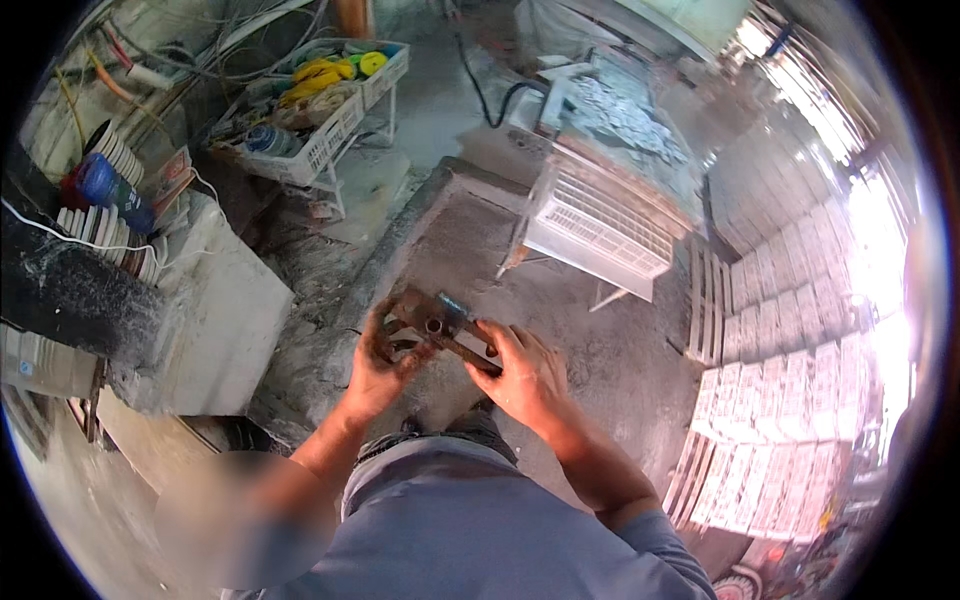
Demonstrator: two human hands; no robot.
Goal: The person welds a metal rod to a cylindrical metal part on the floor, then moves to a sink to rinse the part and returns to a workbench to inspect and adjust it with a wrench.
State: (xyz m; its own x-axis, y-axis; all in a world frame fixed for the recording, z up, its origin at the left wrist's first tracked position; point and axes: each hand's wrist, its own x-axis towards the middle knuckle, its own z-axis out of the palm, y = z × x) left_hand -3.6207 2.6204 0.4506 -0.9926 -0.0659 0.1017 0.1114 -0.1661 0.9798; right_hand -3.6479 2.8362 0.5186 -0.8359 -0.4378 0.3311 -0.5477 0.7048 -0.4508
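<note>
A dark rusty metal part, a frame-like piece with a round hole and a bluish end, is held over the dusty grey worktop. My left hand grips its left side from below. My right hand holds its right end, fingers curled over the bar. Both forearms come up from the lower edge above my grey-blue shirt.
A white plastic crate stands on the worktop behind the part. Another white crate with yellow and green items sits at the back left. Stacks of pale moulded pieces fill the right. A dusty block and stacked discs lie left.
</note>
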